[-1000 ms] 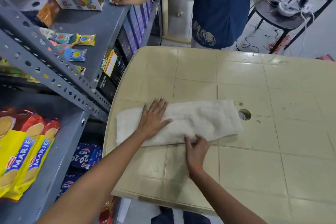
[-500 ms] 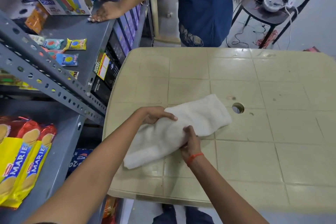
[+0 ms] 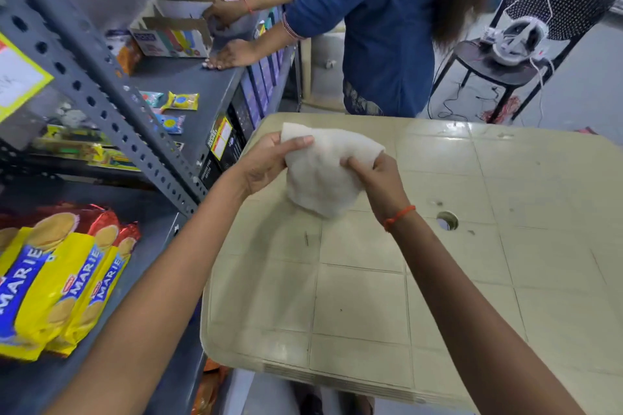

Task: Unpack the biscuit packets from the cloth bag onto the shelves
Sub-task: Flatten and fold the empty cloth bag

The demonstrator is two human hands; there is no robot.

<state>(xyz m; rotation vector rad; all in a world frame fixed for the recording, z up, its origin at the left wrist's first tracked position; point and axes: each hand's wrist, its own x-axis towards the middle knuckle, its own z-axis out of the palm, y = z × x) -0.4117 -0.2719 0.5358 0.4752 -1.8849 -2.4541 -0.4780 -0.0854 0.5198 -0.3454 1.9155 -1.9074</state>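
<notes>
The white cloth bag (image 3: 320,175) is bunched up and held in the air just above the beige plastic table (image 3: 438,273). My left hand (image 3: 266,165) grips its upper left corner. My right hand (image 3: 377,178) pinches its right side. The bag hangs limp and looks flat. Three yellow Marie biscuit packets (image 3: 57,283) lie side by side on the grey metal shelf (image 3: 158,246) at the lower left.
Another person in a blue top (image 3: 377,27) leans over the upper shelf, with both hands near an open cardboard box (image 3: 172,34). Small snack packets (image 3: 182,101) lie on that shelf. A black chair (image 3: 526,54) with a white device stands at the back right.
The cloth bag lay flat on the table under both hands. Now both hands have gathered it and lifted it off the table, away from me. The view has tilted up.
</notes>
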